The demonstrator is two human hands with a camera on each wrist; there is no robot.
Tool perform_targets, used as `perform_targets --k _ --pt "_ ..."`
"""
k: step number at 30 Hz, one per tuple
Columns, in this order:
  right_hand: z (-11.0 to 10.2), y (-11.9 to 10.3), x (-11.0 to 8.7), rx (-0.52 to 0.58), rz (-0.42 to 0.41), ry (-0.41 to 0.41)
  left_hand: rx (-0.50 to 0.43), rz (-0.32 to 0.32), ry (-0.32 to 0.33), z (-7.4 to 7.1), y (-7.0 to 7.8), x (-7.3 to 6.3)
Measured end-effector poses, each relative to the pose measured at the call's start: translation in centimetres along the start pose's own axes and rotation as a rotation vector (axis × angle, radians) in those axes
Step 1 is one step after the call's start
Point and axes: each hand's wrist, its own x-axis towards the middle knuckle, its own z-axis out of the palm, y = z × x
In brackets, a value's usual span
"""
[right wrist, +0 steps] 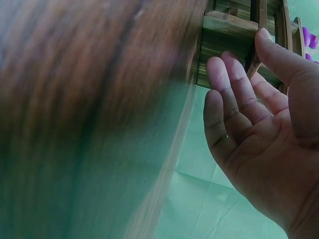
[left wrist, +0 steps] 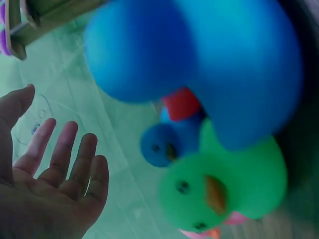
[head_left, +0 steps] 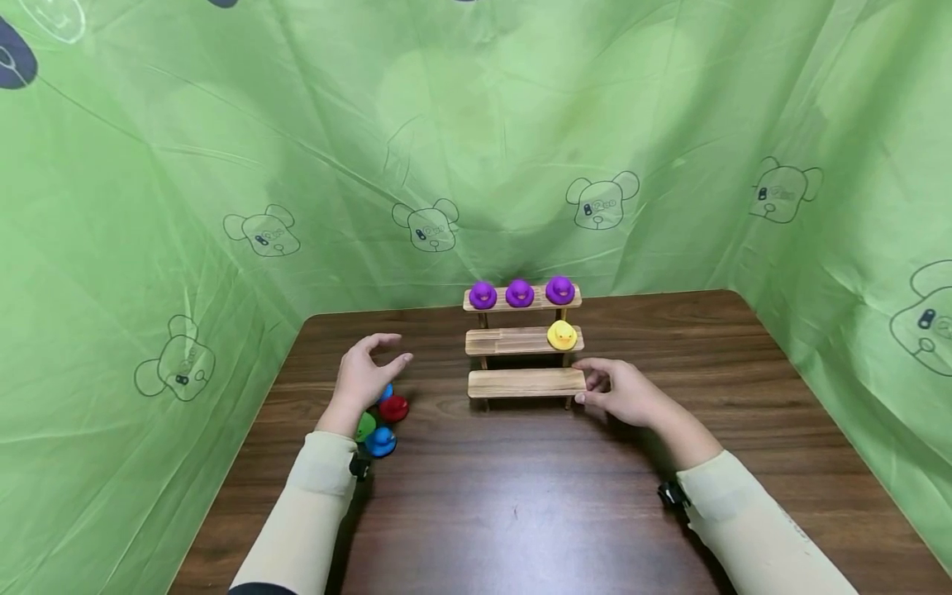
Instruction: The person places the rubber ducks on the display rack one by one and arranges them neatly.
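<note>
A three-tier wooden display rack point(head_left: 524, 383) stands at the middle of the table. My right hand point(head_left: 621, 392) is at the right end of its bottom step, thumb in front and index finger behind, holding that end; its other fingers are loosely bent point(right wrist: 259, 119). My left hand point(head_left: 363, 376) hovers at the left with thumb and fingers apart and nothing between them. Below it sit small rubber ducks: a red duck point(head_left: 394, 408), a green duck point(left wrist: 224, 184), a near blue duck point(head_left: 381, 442) and another blue duck point(head_left: 386, 392), partly hidden. A pink duck peeks out in the left wrist view.
Purple ducks point(head_left: 520, 293) line the rack's top step, and a yellow duck point(head_left: 562, 335) sits at the right end of the middle step. The brown wooden table point(head_left: 476, 496) is bordered behind and at both sides by a green printed curtain point(head_left: 506, 149).
</note>
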Motion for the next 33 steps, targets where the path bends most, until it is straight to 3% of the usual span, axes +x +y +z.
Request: perform_targets --k 5,12,16,24,33 --pt "0.1 0.1 0.1 0.000 -0.004 0.003 0.051 -0.084 -0.041 -0.8 -1.6 -0.1" --pt "0.1 0.0 0.1 -0.002 -0.005 0.004 0.096 -0.166 -0.155 -1.6 -3.8 -0.3" --pt "0.0 -0.1 0.1 0.003 -0.007 -0.001 0.068 -0.215 -0.212 -1.8 -4.6 -0.6" --pt "0.0 -0.1 0.1 0.007 0.004 -0.001 0.116 -0.188 -0.235 -1.7 -5.5 -1.0" --pt "-0.1 -0.2 0.0 -0.004 -0.008 0.004 0.131 -0.220 -0.229 -1.6 -6.1 -1.1"
